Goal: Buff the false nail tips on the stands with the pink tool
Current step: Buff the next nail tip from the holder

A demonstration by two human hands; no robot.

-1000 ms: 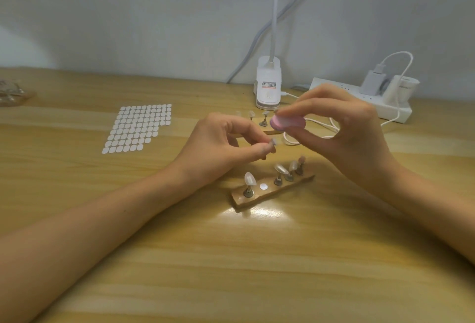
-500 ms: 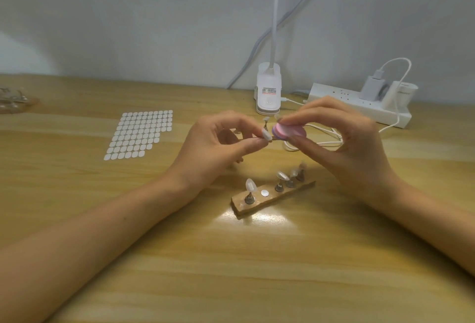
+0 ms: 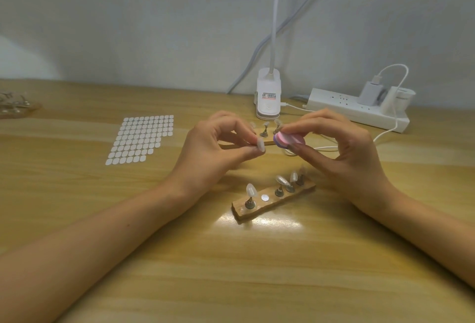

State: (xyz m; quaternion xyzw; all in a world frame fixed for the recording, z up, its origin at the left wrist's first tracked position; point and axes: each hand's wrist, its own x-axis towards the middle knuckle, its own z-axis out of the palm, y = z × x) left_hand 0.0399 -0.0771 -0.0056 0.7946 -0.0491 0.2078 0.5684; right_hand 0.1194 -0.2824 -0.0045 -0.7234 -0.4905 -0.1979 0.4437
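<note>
My left hand (image 3: 218,153) pinches a pale false nail tip (image 3: 260,145) between thumb and forefinger, held above the table. Just to its right, my right hand (image 3: 341,153) grips the oval pink buffing tool (image 3: 289,139) by its edges, a short gap away from the tip. Below both hands lies a wooden stand (image 3: 272,202) carrying several nail tips on small metal posts, with one bare round magnet spot (image 3: 264,197). A second wooden stand (image 3: 264,135) with more tips sits behind my hands, partly hidden.
A sheet of white adhesive dots (image 3: 141,139) lies to the left. A white clip lamp base (image 3: 268,97) and a power strip (image 3: 357,110) with a charger and white cables stand at the back right. Clear packets (image 3: 12,103) sit at the far left edge.
The pink tool touched the pinched tip half a second ago; now it has drawn slightly right, leaving a gap. Both hands stay raised above the front stand.
</note>
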